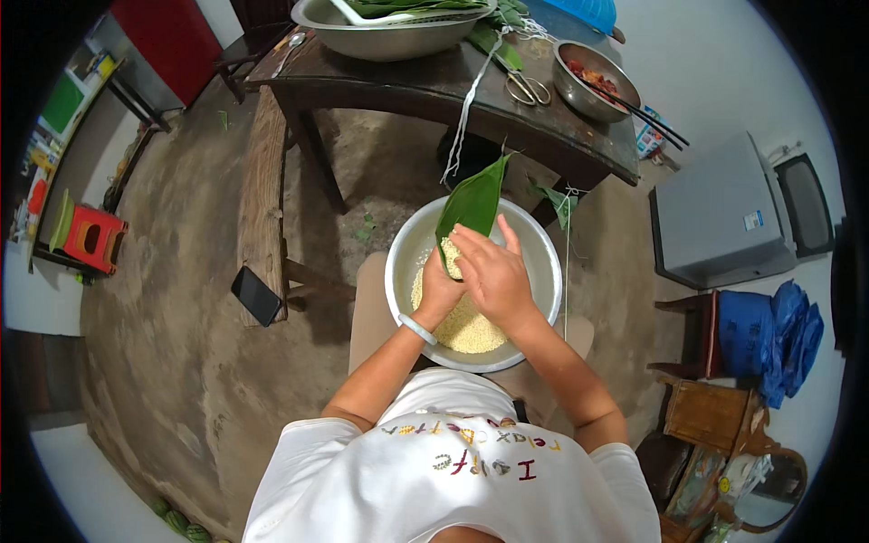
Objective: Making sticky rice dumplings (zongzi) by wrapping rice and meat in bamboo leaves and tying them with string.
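A metal basin (551, 271) rests on my lap with pale rice grains (468, 329) in it. Over it, my left hand (440, 288) holds a green leaf (475, 200) folded into a cone, its long tip pointing away from me. More grains (450, 258) fill the cone's opening. The fingers of my right hand (497, 278) lie on these grains and the leaf's near edge; the palm side is hidden. White strings (468, 112) hang over the table edge just beyond the leaf.
The dark wooden table (434, 85) ahead bears a large basin of leaves (394, 44), scissors (526, 88) and a metal bowl of meat (597, 112) with chopsticks (652, 121). At left, a phone (256, 296) lies on a wooden bench (261, 197). A leaf-wrapped bundle (562, 206) hangs by string at the table's right leg.
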Demonstrator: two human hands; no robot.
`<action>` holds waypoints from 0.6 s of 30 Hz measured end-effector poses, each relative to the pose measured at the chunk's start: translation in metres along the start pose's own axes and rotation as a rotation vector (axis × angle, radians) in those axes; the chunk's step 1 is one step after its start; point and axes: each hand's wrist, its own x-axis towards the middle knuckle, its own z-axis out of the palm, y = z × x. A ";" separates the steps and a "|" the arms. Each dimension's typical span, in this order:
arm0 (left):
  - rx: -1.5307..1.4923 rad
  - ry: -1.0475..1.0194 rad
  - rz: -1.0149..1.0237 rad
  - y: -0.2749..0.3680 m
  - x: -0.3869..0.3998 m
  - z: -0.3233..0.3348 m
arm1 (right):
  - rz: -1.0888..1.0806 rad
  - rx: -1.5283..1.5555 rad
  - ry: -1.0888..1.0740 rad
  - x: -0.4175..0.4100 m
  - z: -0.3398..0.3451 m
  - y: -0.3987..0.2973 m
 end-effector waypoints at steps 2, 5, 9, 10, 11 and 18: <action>0.068 0.022 0.011 0.004 0.000 0.003 | 0.018 0.022 0.034 0.004 0.005 0.006; 0.046 -0.019 -0.001 0.003 0.001 0.000 | 0.080 0.012 0.016 0.005 0.007 0.004; -0.028 0.012 0.002 -0.006 0.002 -0.002 | 0.017 -0.120 0.041 0.010 0.006 -0.004; -0.029 0.011 0.001 -0.005 0.002 -0.002 | 0.014 -0.113 0.079 0.009 0.006 -0.002; -0.001 0.003 0.001 -0.005 0.002 -0.003 | 0.015 -0.114 0.079 0.009 0.006 0.000; -0.002 0.055 -0.017 -0.012 0.004 -0.010 | 0.143 0.050 0.218 0.014 -0.013 0.004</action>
